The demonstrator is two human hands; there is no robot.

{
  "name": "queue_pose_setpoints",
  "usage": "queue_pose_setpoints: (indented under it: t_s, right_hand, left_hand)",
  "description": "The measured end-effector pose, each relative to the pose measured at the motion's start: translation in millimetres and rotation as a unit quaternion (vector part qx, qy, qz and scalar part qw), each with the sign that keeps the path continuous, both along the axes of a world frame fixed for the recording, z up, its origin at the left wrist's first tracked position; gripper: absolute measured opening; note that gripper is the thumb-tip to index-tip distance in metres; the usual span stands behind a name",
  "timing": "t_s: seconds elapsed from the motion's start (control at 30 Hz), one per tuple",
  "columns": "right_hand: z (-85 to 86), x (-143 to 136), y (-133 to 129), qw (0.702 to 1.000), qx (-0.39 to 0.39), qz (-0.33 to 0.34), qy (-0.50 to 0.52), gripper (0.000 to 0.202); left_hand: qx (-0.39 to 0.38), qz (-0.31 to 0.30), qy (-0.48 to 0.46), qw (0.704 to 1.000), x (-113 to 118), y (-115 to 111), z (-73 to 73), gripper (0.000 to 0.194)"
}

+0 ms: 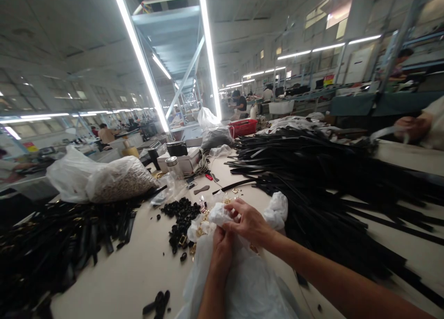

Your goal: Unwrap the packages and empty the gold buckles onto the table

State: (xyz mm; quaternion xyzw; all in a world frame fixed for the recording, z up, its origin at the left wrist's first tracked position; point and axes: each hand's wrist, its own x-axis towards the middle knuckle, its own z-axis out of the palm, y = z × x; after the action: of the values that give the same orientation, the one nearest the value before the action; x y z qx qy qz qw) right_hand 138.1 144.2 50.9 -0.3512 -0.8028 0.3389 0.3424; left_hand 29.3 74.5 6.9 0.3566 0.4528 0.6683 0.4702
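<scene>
In front of me my left hand (222, 249) and my right hand (248, 222) come together, fingers closed on a crumpled white plastic bag (239, 282). The bag spreads down toward the near edge, and bunched folds of it stick up above my fingers. Gold buckles (206, 216) lie against the bag's far left side. Beside them is a heap of small black loops (182, 219). To the right of my right hand rests a wad of white wrapping (277, 208). What may lie inside the folds at my fingertips is hidden.
A large pile of black straps (312, 171) covers the right side of the table (128, 268). More black straps (79, 236) lie left, below a filled clear bag (118, 178). A jar (172, 164), a white box (183, 161) and a red basket (243, 127) stand farther back. Another person's hand (412, 127) is at right.
</scene>
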Motion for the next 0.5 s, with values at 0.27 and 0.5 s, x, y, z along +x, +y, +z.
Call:
queue_pose_setpoints:
  t_s: [0.27, 0.5]
  right_hand:
    - [-10.7, 9.6, 34.9, 0.986, -0.117, -0.007, 0.121, 0.03]
    - [-31.3, 25.1, 63.4, 0.975, -0.177, -0.019, 0.13, 0.033]
  left_hand:
    - [-0.045, 0.039, -0.064, 0.996, -2.0, 4.5, -19.8, 0.046]
    - [-0.013, 0.033, -0.215, 0.976, 2.0, 2.9, -11.5, 0.047]
